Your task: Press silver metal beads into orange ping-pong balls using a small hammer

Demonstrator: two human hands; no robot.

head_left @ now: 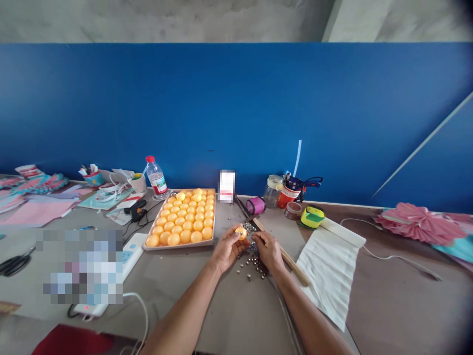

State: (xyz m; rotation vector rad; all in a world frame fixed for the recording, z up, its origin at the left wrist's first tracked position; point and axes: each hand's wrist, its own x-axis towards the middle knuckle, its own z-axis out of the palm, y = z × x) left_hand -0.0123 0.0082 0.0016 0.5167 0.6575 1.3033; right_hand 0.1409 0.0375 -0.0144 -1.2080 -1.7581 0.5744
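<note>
Between the thumb and fingers of my left hand (pixel 228 246) is an orange ping-pong ball (pixel 241 232), with a small dark spot or fitting on its near side. My right hand (pixel 269 250) is just right of the ball, its fingertips pinched together; whatever they hold is too small to make out. Small shiny silver beads or bells (pixel 254 261) lie scattered on the table under and between both hands. A bundle of thin wooden sticks (pixel 295 266) runs beneath my right wrist. To the left, a shallow tray (pixel 197 244) carries rows of orange ping-pong balls (pixel 184 223).
Along the blue partition (pixel 221 108) stand a water bottle (pixel 156 180), phone (pixel 226 186), purple roll (pixel 255 205), glass jar (pixel 273 191), tool cup (pixel 288 196) and yellow-green tape (pixel 312 217). White cloth (pixel 328 266) lies right; a power strip (pixel 131 256) and scissors (pixel 16 264) left.
</note>
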